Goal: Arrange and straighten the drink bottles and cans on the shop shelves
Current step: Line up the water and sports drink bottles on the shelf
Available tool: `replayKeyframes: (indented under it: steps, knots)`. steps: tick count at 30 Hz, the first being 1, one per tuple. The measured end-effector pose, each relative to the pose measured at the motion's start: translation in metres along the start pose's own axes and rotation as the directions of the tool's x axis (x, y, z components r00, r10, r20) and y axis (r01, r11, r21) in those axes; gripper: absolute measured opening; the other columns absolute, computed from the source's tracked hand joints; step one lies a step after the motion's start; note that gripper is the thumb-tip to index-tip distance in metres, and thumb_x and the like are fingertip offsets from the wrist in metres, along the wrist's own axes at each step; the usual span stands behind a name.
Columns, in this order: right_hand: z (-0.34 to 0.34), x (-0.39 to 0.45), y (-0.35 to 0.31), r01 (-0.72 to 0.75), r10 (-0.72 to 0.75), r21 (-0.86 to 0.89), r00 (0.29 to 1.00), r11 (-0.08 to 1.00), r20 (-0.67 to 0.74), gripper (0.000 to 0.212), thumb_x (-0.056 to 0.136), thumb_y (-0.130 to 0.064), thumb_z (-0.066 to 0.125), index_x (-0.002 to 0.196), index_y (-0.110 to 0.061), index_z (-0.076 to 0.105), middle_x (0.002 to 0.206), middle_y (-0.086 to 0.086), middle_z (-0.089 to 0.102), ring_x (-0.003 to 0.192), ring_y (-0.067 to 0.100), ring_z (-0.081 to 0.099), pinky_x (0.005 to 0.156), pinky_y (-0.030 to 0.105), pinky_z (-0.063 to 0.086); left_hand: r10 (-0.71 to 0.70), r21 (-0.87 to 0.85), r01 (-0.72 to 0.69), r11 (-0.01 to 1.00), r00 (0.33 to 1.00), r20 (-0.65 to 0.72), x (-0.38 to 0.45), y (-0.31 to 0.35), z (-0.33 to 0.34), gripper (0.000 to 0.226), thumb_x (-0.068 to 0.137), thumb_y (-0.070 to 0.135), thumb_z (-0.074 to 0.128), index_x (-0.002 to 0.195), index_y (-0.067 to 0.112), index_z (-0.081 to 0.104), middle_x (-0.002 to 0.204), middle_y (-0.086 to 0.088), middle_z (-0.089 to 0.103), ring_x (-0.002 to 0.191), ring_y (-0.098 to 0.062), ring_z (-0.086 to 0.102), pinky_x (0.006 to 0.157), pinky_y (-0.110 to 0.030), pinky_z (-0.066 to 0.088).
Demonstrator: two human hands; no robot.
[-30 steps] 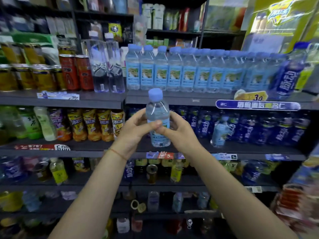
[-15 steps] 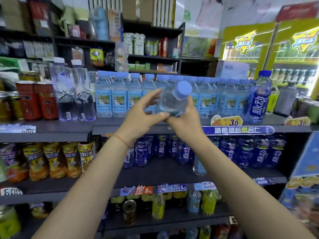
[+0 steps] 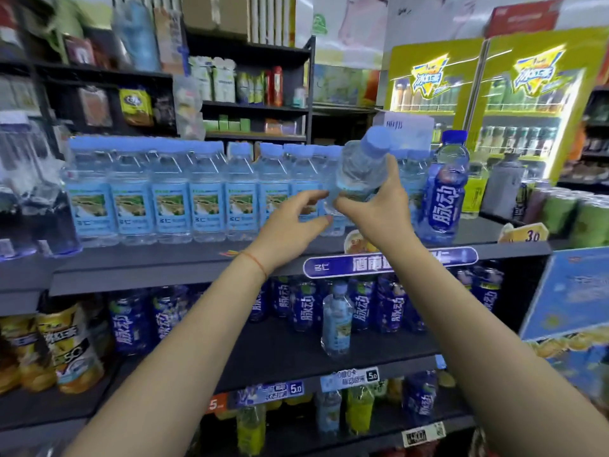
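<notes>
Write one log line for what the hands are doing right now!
right hand: grips water bottle, tilted | left hand: open, fingertips near bottle base | place: top shelf, by water bottle row

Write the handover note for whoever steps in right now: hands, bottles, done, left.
Right hand grips the water bottle, tilted, cap up and to the right, in front of the top shelf's water row.
Left hand open, fingertips near the bottle's base; contact unclear.
Done: top row mostly lined up.
Left: stand this bottle in the row beside the blue drink bottle; another stray water bottle stands among the blue drinks one shelf down.
</notes>
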State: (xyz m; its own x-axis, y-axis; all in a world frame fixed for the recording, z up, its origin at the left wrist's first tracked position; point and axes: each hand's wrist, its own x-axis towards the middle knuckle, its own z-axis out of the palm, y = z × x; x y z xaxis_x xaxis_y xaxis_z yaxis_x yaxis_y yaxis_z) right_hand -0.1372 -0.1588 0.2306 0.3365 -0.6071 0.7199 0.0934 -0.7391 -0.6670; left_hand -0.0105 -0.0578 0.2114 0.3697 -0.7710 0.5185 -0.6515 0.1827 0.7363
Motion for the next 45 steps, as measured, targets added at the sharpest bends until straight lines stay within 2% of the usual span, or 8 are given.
replayKeyframes:
  steps: [4, 9, 12, 19, 24, 29, 39, 45]
  knots:
    - [-0.031, 0.023, 0.029, -0.024, 0.029, -0.070, 0.996, 0.997, 0.082, 0.064, 0.075, -0.018, 0.082, 0.126, -0.024, 0.044, 0.103, -0.011, 0.061, 0.086, 0.009, 0.060, 0.059, 0.007, 0.043, -0.085, 0.148, 0.087, 0.985, 0.996, -0.021, 0.021, -0.008, 0.047, 0.046, 0.095, 0.029, 0.060, 0.140, 0.022, 0.050, 0.145, 0.001, 0.045, 0.134, -0.016, 0.042, 0.103, -0.024, 0.031]
    - [-0.047, 0.048, 0.070, -0.040, 0.060, -0.134, 0.987, 0.990, 0.152, 0.063, 0.069, -0.028, 0.089, 0.116, -0.019, 0.047, 0.106, -0.004, 0.064, 0.095, 0.019, 0.062, 0.077, 0.038, 0.053, -0.160, 0.422, 0.199, 0.884, 0.979, -0.127, 0.037, -0.021, 0.086, 0.059, 0.090, 0.059, 0.050, 0.141, 0.029, 0.048, 0.142, 0.000, 0.045, 0.134, -0.022, 0.040, 0.107, -0.041, 0.037]
    - [-0.044, 0.057, 0.089, -0.040, 0.066, -0.126, 0.974, 0.991, 0.215, 0.059, 0.069, -0.028, 0.089, 0.109, -0.020, 0.046, 0.104, -0.004, 0.061, 0.093, 0.017, 0.059, 0.067, 0.027, 0.048, -0.154, 0.597, 0.245, 0.764, 0.968, -0.201, 0.035, -0.023, 0.097, 0.065, 0.089, 0.067, 0.044, 0.145, 0.034, 0.042, 0.141, 0.004, 0.042, 0.134, -0.021, 0.037, 0.102, -0.042, 0.039]
    - [-0.033, 0.068, 0.113, -0.027, 0.071, -0.173, 0.965, 0.984, 0.253, 0.070, 0.076, -0.034, 0.084, 0.130, -0.016, 0.045, 0.121, 0.009, 0.054, 0.101, 0.026, 0.056, 0.077, 0.037, 0.049, -0.153, 0.608, 0.292, 0.739, 0.950, -0.271, 0.031, -0.022, 0.103, 0.061, 0.089, 0.068, 0.044, 0.143, 0.040, 0.041, 0.137, 0.011, 0.042, 0.130, -0.014, 0.039, 0.091, -0.038, 0.037]
    - [-0.037, 0.065, 0.114, -0.007, 0.024, -0.089, 0.981, 0.996, 0.194, 0.052, 0.080, -0.024, 0.081, 0.105, -0.014, 0.036, 0.092, 0.002, 0.048, 0.075, 0.017, 0.047, 0.062, 0.027, 0.037, -0.161, 0.630, 0.315, 0.710, 0.943, -0.290, 0.031, -0.019, 0.105, 0.056, 0.089, 0.064, 0.048, 0.140, 0.042, 0.044, 0.141, 0.012, 0.043, 0.132, -0.013, 0.037, 0.090, -0.035, 0.033]
    - [-0.037, 0.061, 0.111, 0.100, -0.066, -0.199, 0.983, 0.975, 0.170, 0.043, 0.087, -0.022, 0.074, 0.098, -0.012, 0.034, 0.095, 0.004, 0.042, 0.061, 0.006, 0.034, 0.052, 0.021, 0.030, -0.172, 0.630, 0.320, 0.708, 0.943, -0.285, 0.032, -0.019, 0.105, 0.054, 0.090, 0.066, 0.046, 0.139, 0.045, 0.044, 0.139, 0.013, 0.043, 0.132, -0.013, 0.037, 0.090, -0.037, 0.035]
    - [-0.038, 0.074, 0.106, 0.318, -0.273, -0.473, 0.948, 0.822, 0.162, 0.040, 0.097, -0.010, 0.056, 0.133, -0.016, 0.043, 0.119, 0.014, 0.050, 0.071, 0.035, 0.056, 0.053, 0.041, 0.047, -0.168, 0.649, 0.312, 0.694, 0.946, -0.276, 0.032, -0.022, 0.105, 0.060, 0.086, 0.070, 0.041, 0.141, 0.046, 0.042, 0.139, 0.012, 0.044, 0.131, -0.013, 0.039, 0.094, -0.039, 0.039]
    - [-0.032, 0.065, 0.110, 0.369, -0.284, -0.534, 0.929, 0.761, 0.238, 0.033, 0.098, -0.025, 0.056, 0.128, -0.012, 0.048, 0.116, 0.012, 0.049, 0.078, 0.025, 0.049, 0.056, 0.034, 0.037, -0.177, 0.646, 0.327, 0.689, 0.941, -0.288, 0.032, -0.021, 0.106, 0.064, 0.082, 0.072, 0.036, 0.140, 0.047, 0.042, 0.139, 0.012, 0.044, 0.132, -0.015, 0.039, 0.095, -0.040, 0.037]
